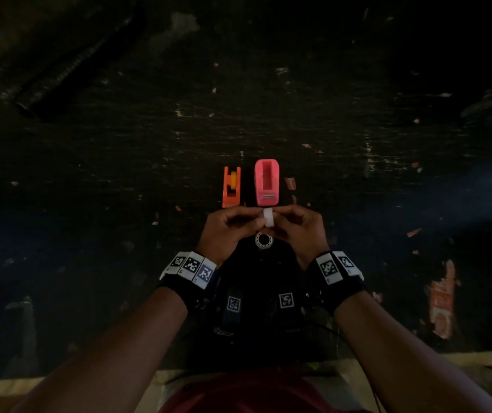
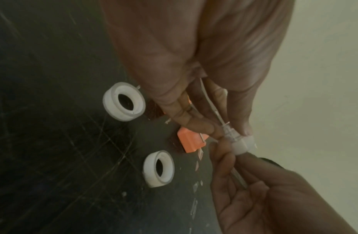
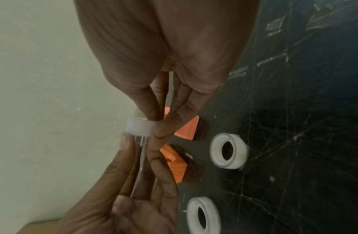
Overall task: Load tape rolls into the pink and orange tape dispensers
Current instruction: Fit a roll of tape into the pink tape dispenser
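The orange dispenser (image 1: 231, 187) and the pink dispenser (image 1: 266, 183) stand side by side on the dark table, and the pink one's well is empty. Just in front of them, both hands hold a white tape roll (image 1: 268, 218) edge-on above the table. My left hand (image 1: 255, 222) pinches it from the left and my right hand (image 1: 281, 219) from the right. The wrist views show the roll (image 2: 243, 144) (image 3: 140, 129) between fingertips, with a thin clear strip (image 3: 141, 166) running from it. The dispensers (image 3: 175, 164) lie partly hidden behind the fingers.
Two more white tape rolls (image 2: 123, 101) (image 2: 159, 168) lie flat on the scratched black table (image 1: 358, 204), close under my hands. One of them (image 1: 264, 240) shows in the head view. Small scraps of tape and paper (image 1: 441, 299) dot the table's right side.
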